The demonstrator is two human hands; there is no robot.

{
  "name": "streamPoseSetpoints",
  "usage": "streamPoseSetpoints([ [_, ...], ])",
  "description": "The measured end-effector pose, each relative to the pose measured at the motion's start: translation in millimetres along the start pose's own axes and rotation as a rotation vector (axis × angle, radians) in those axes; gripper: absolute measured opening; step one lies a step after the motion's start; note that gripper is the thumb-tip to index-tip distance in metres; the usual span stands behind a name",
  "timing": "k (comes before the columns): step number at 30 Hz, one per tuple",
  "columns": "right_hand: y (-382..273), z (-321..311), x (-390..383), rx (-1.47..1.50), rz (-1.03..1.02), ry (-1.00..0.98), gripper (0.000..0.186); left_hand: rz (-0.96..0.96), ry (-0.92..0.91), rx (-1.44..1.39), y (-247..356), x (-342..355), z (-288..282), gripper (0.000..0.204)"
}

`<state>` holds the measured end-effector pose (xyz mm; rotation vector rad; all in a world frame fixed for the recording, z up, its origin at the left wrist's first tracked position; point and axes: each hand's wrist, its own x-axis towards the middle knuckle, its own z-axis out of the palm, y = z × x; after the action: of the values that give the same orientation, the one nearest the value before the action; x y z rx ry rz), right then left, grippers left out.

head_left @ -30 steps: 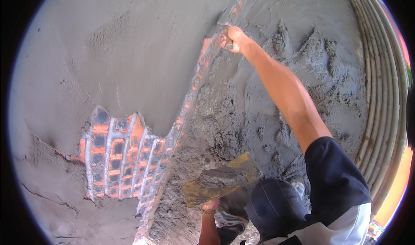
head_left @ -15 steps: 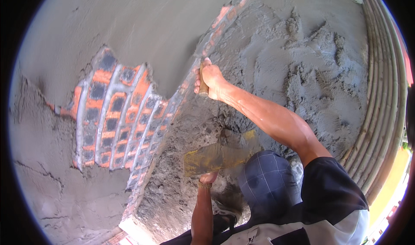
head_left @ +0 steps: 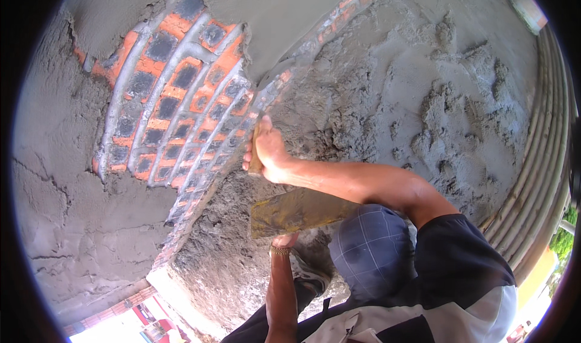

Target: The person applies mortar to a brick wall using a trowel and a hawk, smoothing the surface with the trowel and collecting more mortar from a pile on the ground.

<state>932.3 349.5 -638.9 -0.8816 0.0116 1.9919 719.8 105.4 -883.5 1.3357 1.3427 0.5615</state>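
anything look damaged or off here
Yes: jagged crack-like lines run through the rough grey plaster at far left, left of the bare brick patch. They stand out against the smooth coat at top centre.

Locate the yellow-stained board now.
In the head view, the yellow-stained board sits just below centre, above the left hand and left of the dark checked cloth.

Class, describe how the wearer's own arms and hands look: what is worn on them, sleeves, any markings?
Both the left hand and the right hand look ungloved. A gold-toned, chain-like band circles the left wrist; none shows on the right. The right forearm is bare below a dark short sleeve. No clear markings show.
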Motion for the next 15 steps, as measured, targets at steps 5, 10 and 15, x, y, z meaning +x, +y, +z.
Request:
streamPoseSetpoints([
  [5, 12.9, -16.5, -53.6, -0.235, 0.328, -0.120, 0.048, -0.117, -0.092, -0.764, -4.3, -19.7, -3.6, 0.046],
  [10, -56.1, -64.1, -50.7, -0.243, -0.050, 0.059, 0.049, -0.240, 0.007, -0.960, 39.8, 5.4, 10.3, 0.045],
  [15, -220.7, -103.1, 15.3, 0.097, -0.460, 0.137, 0.045, -0.225, -0.064, -1.001, 62.2, 22.7, 31.1, 0.050],
])
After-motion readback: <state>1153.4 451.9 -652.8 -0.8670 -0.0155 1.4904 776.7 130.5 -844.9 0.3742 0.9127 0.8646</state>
